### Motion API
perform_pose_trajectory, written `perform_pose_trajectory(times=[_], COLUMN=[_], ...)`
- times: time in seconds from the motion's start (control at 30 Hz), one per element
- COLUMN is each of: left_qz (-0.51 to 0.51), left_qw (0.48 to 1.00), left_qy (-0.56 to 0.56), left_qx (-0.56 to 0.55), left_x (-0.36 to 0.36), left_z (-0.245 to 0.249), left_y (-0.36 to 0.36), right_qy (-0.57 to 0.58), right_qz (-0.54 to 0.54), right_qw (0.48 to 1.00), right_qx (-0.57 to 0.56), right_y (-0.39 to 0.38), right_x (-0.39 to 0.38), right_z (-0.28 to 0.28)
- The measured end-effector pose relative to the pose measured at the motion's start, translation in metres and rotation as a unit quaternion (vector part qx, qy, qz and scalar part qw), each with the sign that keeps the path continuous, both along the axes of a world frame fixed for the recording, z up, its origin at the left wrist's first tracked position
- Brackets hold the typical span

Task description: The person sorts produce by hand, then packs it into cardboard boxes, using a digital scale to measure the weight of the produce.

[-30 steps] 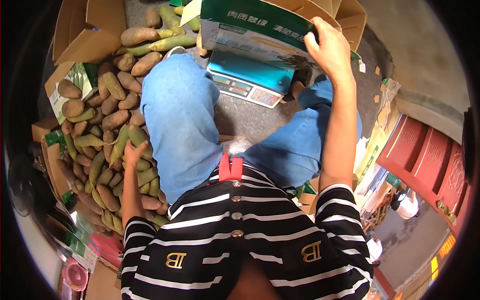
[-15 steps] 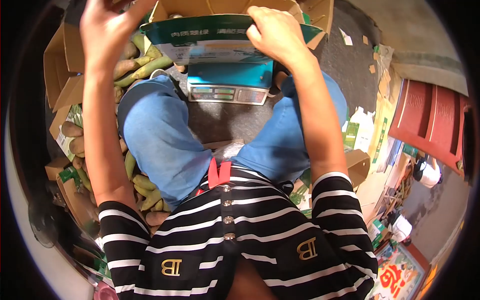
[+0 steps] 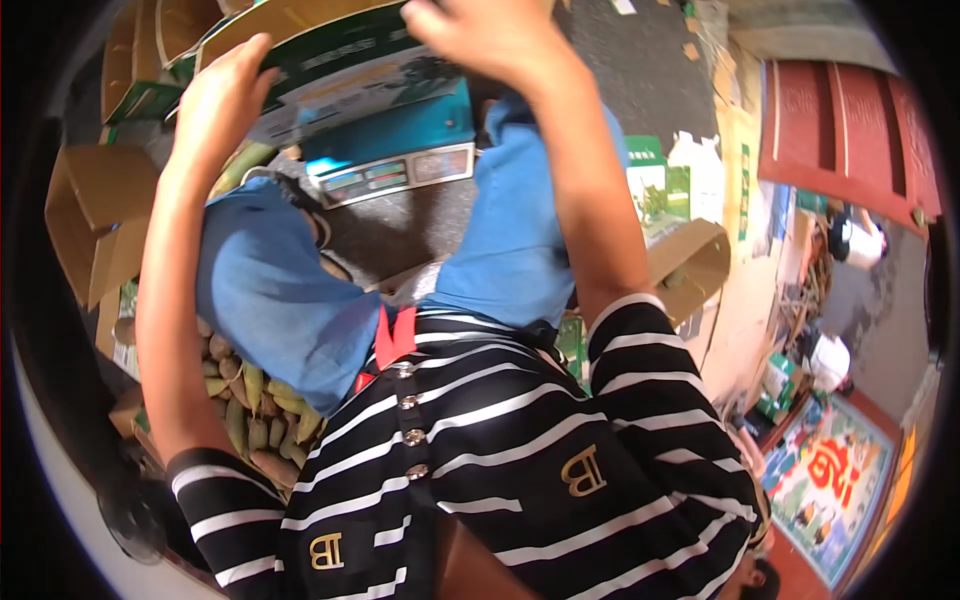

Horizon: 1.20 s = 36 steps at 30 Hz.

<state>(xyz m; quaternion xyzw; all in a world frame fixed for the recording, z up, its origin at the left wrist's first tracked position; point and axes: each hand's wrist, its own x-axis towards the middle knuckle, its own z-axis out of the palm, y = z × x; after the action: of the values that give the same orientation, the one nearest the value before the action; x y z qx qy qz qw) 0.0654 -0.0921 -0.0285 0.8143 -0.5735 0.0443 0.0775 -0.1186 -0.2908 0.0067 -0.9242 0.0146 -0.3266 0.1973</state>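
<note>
A printed green cardboard box [image 3: 345, 62] stands in front of me on a blue-topped digital scale [image 3: 400, 130], between my knees. My left hand [image 3: 225, 100] is closed at the box's left end, fingers over its near flap. At the top edge, further right, my right hand [image 3: 480, 35] grips the same flap; part of this hand is cut off by the frame's upper border. The scale's lit display panel faces me below the box. What the box holds is hidden behind its near side.
Long green and brownish vegetables [image 3: 262, 400] lie piled by my left leg. An opened carton [image 3: 100, 205] stands at the left, with more cartons [image 3: 150, 60] behind it. On the right are another carton [image 3: 690, 265], white bags [image 3: 697, 170] and a red panel [image 3: 850, 135].
My left hand has come down from the raised, blurred position to the box's left end. My right hand stays at the flap. The view has swung, shifting box and scale leftward.
</note>
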Motion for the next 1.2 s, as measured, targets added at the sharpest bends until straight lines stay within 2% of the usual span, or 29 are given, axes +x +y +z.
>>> perform_pose_trajectory(times=[0.03, 0.07, 0.1, 0.13, 0.17, 0.2, 0.23, 0.27, 0.3, 0.33, 0.37, 0.43, 0.5, 0.6, 0.7, 0.77, 0.8, 0.83, 0.87, 0.9, 0.97, 1.03, 1.07, 1.1, 1.13, 1.17, 1.2], left_qz=[0.007, 0.006, 0.009, -0.032, -0.028, -0.023, -0.018, -0.015, -0.007, 0.002, 0.010, 0.016, 0.028, 0.011, 0.008, -0.023, 0.025, 0.026, 0.023, 0.001, 0.009, -0.028, -0.005, -0.029, -0.018, 0.015, -0.012], left_qw=[1.000, 1.000, 0.999, 0.998, 0.999, 0.999, 0.999, 0.999, 1.000, 1.000, 1.000, 1.000, 0.999, 1.000, 1.000, 0.998, 0.999, 0.999, 0.999, 1.000, 1.000, 0.998, 1.000, 0.998, 0.999, 0.998, 0.998], left_qy=[-0.009, 0.005, 0.018, 0.000, 0.003, 0.005, 0.007, 0.009, 0.010, 0.011, 0.011, 0.008, 0.009, -0.013, -0.013, -0.035, 0.000, -0.012, -0.012, -0.013, 0.003, -0.030, 0.000, -0.007, 0.024, 0.037, 0.054], left_qx=[0.003, 0.016, 0.030, -0.046, -0.041, -0.036, -0.030, -0.031, -0.021, -0.010, 0.003, 0.002, 0.023, -0.022, -0.019, -0.054, 0.021, 0.025, 0.025, -0.026, -0.002, -0.039, -0.017, -0.063, -0.031, 0.051, -0.004], left_x=[-0.003, -0.005, -0.006, -0.005, -0.005, -0.004, -0.003, -0.001, 0.002, 0.004, 0.005, 0.005, 0.002, 0.003, 0.002, 0.001, -0.003, -0.003, -0.003, 0.001, -0.004, 0.000, -0.004, -0.002, -0.004, -0.011, -0.008], left_z=[0.003, 0.007, 0.008, 0.003, 0.003, 0.004, 0.004, 0.002, 0.000, -0.001, -0.002, -0.001, 0.002, -0.003, -0.002, -0.003, 0.004, 0.003, 0.003, -0.003, 0.007, 0.000, 0.005, -0.002, 0.005, 0.022, 0.017], left_y=[0.000, 0.000, 0.000, 0.001, 0.000, -0.001, -0.002, -0.003, -0.004, -0.004, -0.004, -0.004, -0.006, -0.005, -0.003, -0.002, -0.002, -0.003, -0.003, -0.001, -0.001, 0.000, 0.000, 0.003, 0.002, -0.003, 0.001], right_qy=[0.030, -0.025, 0.041, -0.005, -0.025, -0.074, -0.031, 0.094, 0.178, 0.189, 0.222, 0.202, 0.241, 0.278, 0.240, 0.171, 0.146, 0.110, 0.062, 0.015, -0.005, -0.002, 0.024, 0.049, 0.063, 0.075, 0.079], right_qz=[-0.094, -0.167, -0.291, -0.336, -0.399, -0.493, -0.593, -0.678, -0.762, -0.815, -0.828, -0.763, -0.719, -0.724, -0.729, -0.767, -0.737, -0.684, -0.633, -0.572, -0.438, -0.255, -0.170, -0.083, -0.050, -0.014, 0.008], right_qw=[0.994, 0.985, 0.955, 0.941, 0.915, 0.867, 0.803, 0.728, 0.619, 0.548, 0.514, 0.542, 0.516, 0.543, 0.556, 0.588, 0.659, 0.713, 0.770, 0.820, 0.889, 0.955, 0.983, 0.995, 0.994, 0.988, 0.980], right_qx=[0.051, 0.032, 0.040, -0.039, -0.054, 0.005, -0.056, 0.037, 0.072, 0.014, 0.035, 0.288, 0.398, 0.322, 0.320, 0.189, 0.042, -0.104, -0.045, 0.015, 0.137, 0.152, 0.067, -0.022, -0.080, -0.136, -0.180], right_y=[-0.007, -0.020, -0.042, -0.078, -0.098, -0.103, -0.121, -0.104, -0.075, -0.043, -0.022, 0.014, 0.020, 0.010, 0.009, 0.001, -0.006, -0.014, -0.028, -0.041, -0.046, -0.014, 0.002, 0.015, 0.029, 0.037, 0.032], right_x=[-0.027, -0.056, -0.093, -0.139, -0.190, -0.239, -0.316, -0.374, -0.396, -0.421, -0.454, -0.483, -0.495, -0.478, -0.482, -0.470, -0.457, -0.418, -0.381, -0.342, -0.247, -0.149, -0.109, -0.073, -0.041, -0.011, 0.016], right_z=[0.016, 0.018, -0.002, -0.029, -0.056, -0.087, -0.140, -0.156, -0.154, -0.175, -0.198, -0.226, -0.245, -0.246, -0.252, -0.241, -0.230, -0.193, -0.164, -0.134, -0.063, 0.006, 0.027, 0.039, 0.041, 0.036, 0.020])
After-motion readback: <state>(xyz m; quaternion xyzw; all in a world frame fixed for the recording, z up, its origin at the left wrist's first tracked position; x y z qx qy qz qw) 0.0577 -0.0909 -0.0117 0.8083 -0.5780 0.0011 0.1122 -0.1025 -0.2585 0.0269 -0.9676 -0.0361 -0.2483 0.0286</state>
